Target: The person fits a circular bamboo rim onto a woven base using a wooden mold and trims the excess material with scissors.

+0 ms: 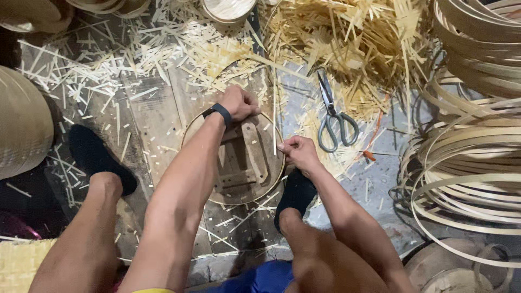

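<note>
Floor clutter first, left to right. Woven basket side (pixel 21 122) at 9 o'clock, bamboo offcuts (pixel 135 54) scattered from 10 to 12. My left foot in a black shoe (pixel 97 157) sits at 8 o'clock of the work.

Centre: round wooden form (pixel 244 163) lying flat on the floor, with a thin bamboo hoop (pixel 191 123) wrapped around its edge. Left hand (pixel 239 103), with a black wristband (pixel 218 112) on that wrist, is closed and pressing down on the hoop at its 12 o'clock. Right hand (pixel 297 152) is pinched shut on the hoop at its 3 o'clock, fingertips together on the strip; can't tell whether that's the overlap of the ends. Right foot (pixel 296 195) braces the form at 4 to 5 o'clock.

Scissors (pixel 334 116) lie closed at 1 o'clock of the form, just beyond the right hand, untouched. Heap of bamboo strips (pixel 358 43) at 12 to 1. Stacked finished rings (pixel 472 163) at 3 o'clock, well apart from the hands.

My read: I'm at the shaping step, sizing the hoop snug on the form. Next move looks like it calls for steady left-hand pressure while the right draws the strip tight without kinking it.
</note>
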